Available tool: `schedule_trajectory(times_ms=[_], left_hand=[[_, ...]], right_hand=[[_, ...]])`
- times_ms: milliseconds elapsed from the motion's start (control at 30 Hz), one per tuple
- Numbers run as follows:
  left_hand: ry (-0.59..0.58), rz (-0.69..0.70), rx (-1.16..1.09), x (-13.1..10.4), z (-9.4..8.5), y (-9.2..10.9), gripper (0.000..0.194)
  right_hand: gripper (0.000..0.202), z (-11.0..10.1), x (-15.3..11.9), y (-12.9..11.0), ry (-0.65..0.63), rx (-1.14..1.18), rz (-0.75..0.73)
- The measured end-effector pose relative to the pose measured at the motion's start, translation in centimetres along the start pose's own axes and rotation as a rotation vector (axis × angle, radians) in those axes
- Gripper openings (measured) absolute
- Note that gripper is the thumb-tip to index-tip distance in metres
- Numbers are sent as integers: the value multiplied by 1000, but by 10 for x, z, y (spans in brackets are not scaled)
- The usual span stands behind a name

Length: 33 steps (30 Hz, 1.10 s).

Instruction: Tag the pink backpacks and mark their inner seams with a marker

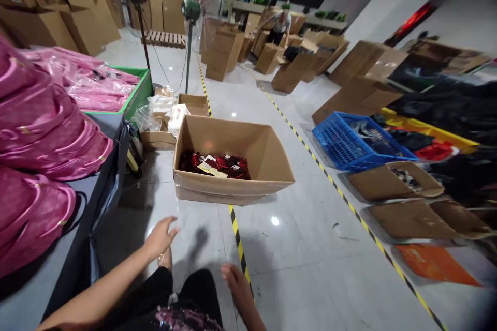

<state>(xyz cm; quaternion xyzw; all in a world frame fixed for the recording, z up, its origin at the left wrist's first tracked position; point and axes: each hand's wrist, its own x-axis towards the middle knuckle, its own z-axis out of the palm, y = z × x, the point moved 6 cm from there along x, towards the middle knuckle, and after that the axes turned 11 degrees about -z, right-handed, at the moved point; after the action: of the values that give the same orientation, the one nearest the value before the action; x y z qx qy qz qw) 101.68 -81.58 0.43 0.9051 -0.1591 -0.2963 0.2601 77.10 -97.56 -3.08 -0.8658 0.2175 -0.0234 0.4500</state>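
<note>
My left hand (161, 238) hangs above the floor with its fingers apart and nothing in it. Lower and to the right, my right hand (235, 279) is also empty, its fingers loosely stretched out. Both hands are apart from the open cardboard box (233, 191) that stands on the floor ahead of me. In the bottom of this box lie dark red and black items (190, 161), too small to make out, with pale paper pieces (212, 166) on top.
Pink bags (46, 124) are piled on a table at left, beside a green-rimmed bin (145, 90). A standing fan (191, 10) is beyond. A blue crate (341, 139) and cardboard boxes (392, 181) line the right. A person (280, 26) bends among boxes at the back.
</note>
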Motion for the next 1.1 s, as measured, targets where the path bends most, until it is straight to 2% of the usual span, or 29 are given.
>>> schedule_trajectory(times_ms=[67,133,233,300,367,400,467,533,600,700,767,867,967,1100], left_hand=[[115,16,15,55,-23,28,46],[248,-15,29,111,-41,56,58],[413,-149,46,195,-52,85,73],[484,-266,80,249,-48,95,83],[491,-433,151,297,-36,96,89],[475,-532,192,317,-28,94,85],[439,-733,274,344,-13,88,69],[423,-873,354,357,-3,84,56],[428,-956,459,362,0,84,52],[450,-1023,555,365,0,84,47],[474,-1066,571,367,0,82,45],[484,-1146,584,368,2,77,44],[488,-1213,580,369,3,76,45],[513,-1272,574,357,6,68,43]], right_hand=[[48,-34,29,23,102,60,118],[50,-76,67,43,187,130,190],[46,-147,152,72,244,185,208],[47,-186,231,97,186,142,156],[44,-211,324,135,93,95,121],[41,-217,372,160,43,83,123],[32,-216,466,219,-60,58,162],[24,-201,547,283,-157,-6,218],[19,-174,609,346,-247,-83,279],[25,-121,663,417,-372,-184,354],[27,-82,679,443,-445,-230,370],[27,-21,695,447,-529,-248,314],[29,38,721,421,-531,-234,196],[53,102,774,379,-426,-244,37]])
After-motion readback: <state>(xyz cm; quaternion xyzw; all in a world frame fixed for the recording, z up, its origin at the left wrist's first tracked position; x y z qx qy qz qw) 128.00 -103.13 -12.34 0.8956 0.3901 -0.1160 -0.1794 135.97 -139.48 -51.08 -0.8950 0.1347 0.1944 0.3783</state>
